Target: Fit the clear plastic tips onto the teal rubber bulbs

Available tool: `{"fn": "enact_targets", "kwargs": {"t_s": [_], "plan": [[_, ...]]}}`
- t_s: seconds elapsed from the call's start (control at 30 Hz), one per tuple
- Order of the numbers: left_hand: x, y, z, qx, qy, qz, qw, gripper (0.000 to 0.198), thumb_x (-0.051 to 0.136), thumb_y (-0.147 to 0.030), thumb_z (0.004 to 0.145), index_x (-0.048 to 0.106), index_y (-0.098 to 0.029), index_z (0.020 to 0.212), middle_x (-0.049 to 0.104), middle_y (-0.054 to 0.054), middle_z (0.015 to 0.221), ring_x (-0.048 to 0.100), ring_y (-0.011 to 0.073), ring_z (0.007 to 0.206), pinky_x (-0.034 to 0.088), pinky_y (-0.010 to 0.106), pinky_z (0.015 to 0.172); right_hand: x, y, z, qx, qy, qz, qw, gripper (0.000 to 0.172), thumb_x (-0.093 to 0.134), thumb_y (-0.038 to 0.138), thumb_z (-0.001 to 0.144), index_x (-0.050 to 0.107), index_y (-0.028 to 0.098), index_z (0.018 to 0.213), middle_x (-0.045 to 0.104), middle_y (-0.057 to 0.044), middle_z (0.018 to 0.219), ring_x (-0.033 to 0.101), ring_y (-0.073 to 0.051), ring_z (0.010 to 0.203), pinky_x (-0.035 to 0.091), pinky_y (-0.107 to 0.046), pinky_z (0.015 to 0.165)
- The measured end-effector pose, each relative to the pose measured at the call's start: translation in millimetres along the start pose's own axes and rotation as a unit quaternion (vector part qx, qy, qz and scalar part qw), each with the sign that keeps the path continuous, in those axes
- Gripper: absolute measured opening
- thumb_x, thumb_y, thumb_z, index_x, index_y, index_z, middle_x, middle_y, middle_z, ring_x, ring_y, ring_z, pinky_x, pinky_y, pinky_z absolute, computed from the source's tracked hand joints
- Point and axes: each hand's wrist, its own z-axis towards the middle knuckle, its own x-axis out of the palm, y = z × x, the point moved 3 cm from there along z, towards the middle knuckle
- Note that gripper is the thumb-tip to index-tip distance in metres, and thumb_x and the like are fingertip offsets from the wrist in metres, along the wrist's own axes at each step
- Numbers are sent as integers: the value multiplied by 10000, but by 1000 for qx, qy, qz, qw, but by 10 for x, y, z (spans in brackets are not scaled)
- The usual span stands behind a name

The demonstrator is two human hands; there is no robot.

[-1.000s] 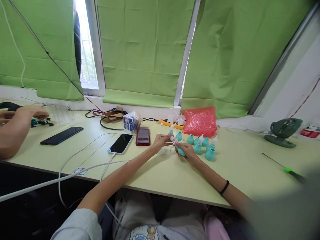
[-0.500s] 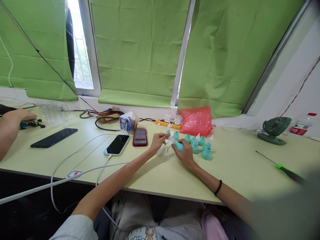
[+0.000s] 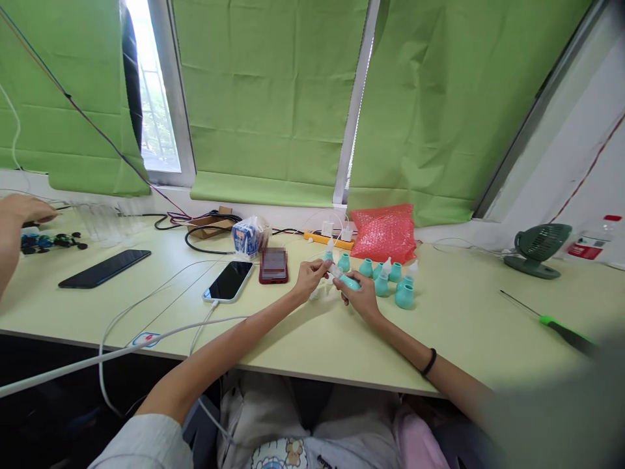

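My right hand [image 3: 364, 298] is closed around a teal squeeze bulb [image 3: 350, 283], which looks like a nasal aspirator bulb, tilted toward the left. At the bulb's mouth, my left hand [image 3: 308, 280] pinches a clear nozzle [image 3: 334, 270]; whether it is fully seated I cannot tell. Several bare teal bulbs [image 3: 404, 298] stand beyond and right of my hands. A few others carry whitish pointed tips, such as the capped bulb [image 3: 382, 283]. Small clear pieces [image 3: 319, 292] lie beneath my hands, partly hidden.
Left of my hands lie a red phone [image 3: 274, 267], a white-edged phone [image 3: 228, 282] on a cable and a black phone [image 3: 105, 268]. Behind are a red bubble-wrap pouch [image 3: 383, 233] and a power strip [image 3: 315, 238]. A screwdriver [image 3: 551, 322] and fan [image 3: 534, 251] sit right. Another person's hand [image 3: 24, 210] is far left.
My right hand has turned slightly around the bulb, with its fingers now showing underneath. The other person's hand at far left has moved left, away from the small dark parts.
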Motion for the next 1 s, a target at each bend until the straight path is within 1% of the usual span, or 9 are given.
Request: {"fn": "enact_targets", "kwargs": {"t_s": [0.07, 0.13, 0.27, 0.4, 0.53, 0.67, 0.8, 0.9, 1.0], "plan": [[1, 13, -3, 0, 3, -3, 1000, 328, 604, -427, 625, 641, -103, 588, 568, 31, 679, 424, 60, 510, 359, 201, 519, 18, -21, 8, 29, 23, 43, 998, 339, 563, 500, 620, 519, 166, 658, 478, 29, 464, 429, -95, 350, 373, -232, 334], [0, 21, -5, -1, 7, -5, 1000, 326, 604, -424, 626, 644, -103, 583, 565, 29, 667, 426, 62, 513, 355, 203, 521, 36, -45, 15, 55, 43, 84, 994, 361, 576, 515, 598, 513, 163, 643, 505, 15, 508, 440, -90, 361, 376, -225, 324], [15, 8, -9, -4, 18, -11, 1000, 317, 605, -416, 629, 654, -104, 606, 568, 35, 716, 428, 59, 529, 359, 203, 533, 65, -83, 25, 102, 84, 155, 979, 372, 594, 512, 582, 507, 158, 658, 537, 1, 572, 451, -78, 382, 391, -219, 346], [71, -26, -27, -17, 45, -16, 999, 327, 586, -426, 645, 664, -117, 717, 564, 33, 745, 451, 70, 575, 375, 203, 548, 57, -95, 42, 139, 128, 206, 960, 357, 582, 493, 613, 514, 158, 715, 567, -16, 615, 491, -86, 435, 416, -217, 398], [101, -52, -38, -31, 74, -13, 997, 354, 578, -432, 651, 658, -121, 801, 564, 37, 714, 473, 89, 615, 385, 209, 562, 38, -96, 60, 158, 165, 231, 946, 352, 534, 491, 664, 531, 159, 781, 605, -47, 660, 539, -113, 492, 450, -242, 452], [81, -68, -26, -34, 83, 2, 996, 379, 547, -441, 672, 652, -92, 777, 555, 55, 678, 487, 102, 597, 401, 235, 572, 54, -89, 70, 149, 186, 224, 945, 386, 486, 505, 696, 568, 145, 808, 633, -84, 703, 580, -151, 558, 477, -291, 521], [73, -90, -24, -13, 75, 47, 996, 352, 563, -424, 658, 647, -91, 730, 561, 51, 670, 490, 111, 604, 402, 236, 577, 55, -97, 98, 112, 159, 179, 965, 383, 536, 487, 663, 618, 124, 755, 645, -92, 695, 595, -183, 627, 471, -306, 578], [73, -112, -35, 22, 64, 98, 993, 292, 617, -381, 613, 640, -103, 698, 563, 27, 644, 497, 127, 652, 394, 228, 608, 13, -108, 119, 68, 93, 121, 986, 318, 618, 430, 601, 638, 127, 695, 646, -70, 687, 585, -186, 674, 450, -294, 630], [70, -121, -38, 54, 58, 149, 986, 259, 631, -367, 594, 621, -112, 637, 551, 9, 615, 500, 140, 682, 386, 214, 595, -31, -112, 122, 27, 27, 58, 998, 287, 650, 397, 565, 650, 135, 684, 643, -56, 689, 564, -179, 653, 427, -279, 597]]}}
